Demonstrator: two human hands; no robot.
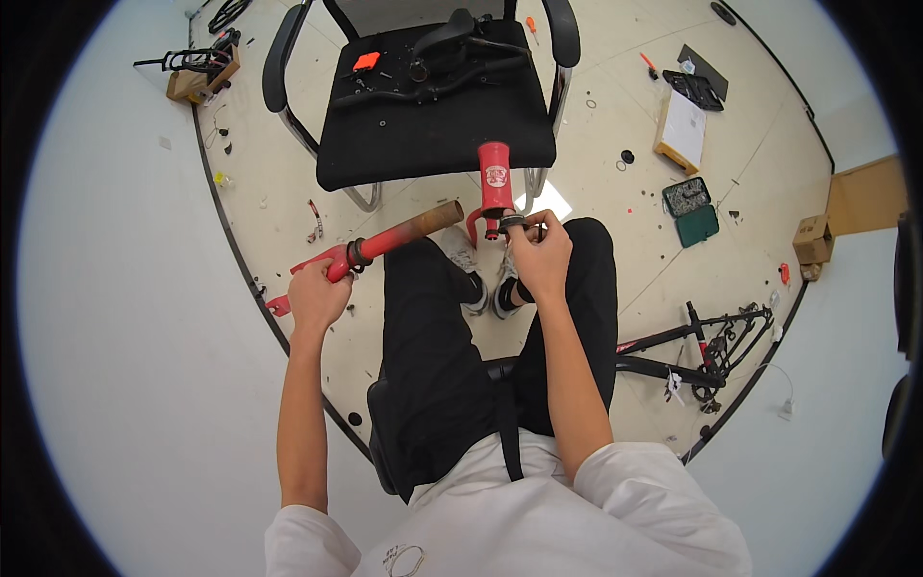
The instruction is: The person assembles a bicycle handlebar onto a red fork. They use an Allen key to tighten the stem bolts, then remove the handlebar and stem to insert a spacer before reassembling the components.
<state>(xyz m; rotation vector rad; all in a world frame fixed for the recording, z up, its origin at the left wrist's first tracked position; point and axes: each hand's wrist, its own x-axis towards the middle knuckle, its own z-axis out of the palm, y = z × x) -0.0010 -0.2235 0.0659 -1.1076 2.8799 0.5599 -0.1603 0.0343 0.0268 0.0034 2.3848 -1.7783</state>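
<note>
My left hand [317, 296] is wrapped round the crown end of a red bicycle fork [389, 238], off to the left of my knee. The fork's steerer tube points right, its bare end brownish and worn, with dark rings [358, 256] round its base. Between my knees and the chair stands a red head tube [493, 173] with a white emblem. At its lower end my right hand [541, 258] pinches a dark, round headset ring [513, 222]. Whether that ring touches the tube I cannot tell.
An office chair [336, 144] ahead carries a saddle [447, 34], handlebar [442, 88] and small orange piece [366, 62]. On the floor to the right lie a green parts case [696, 225], a white-topped box [682, 132] and a black bicycle frame [663, 367]. Small parts are scattered around.
</note>
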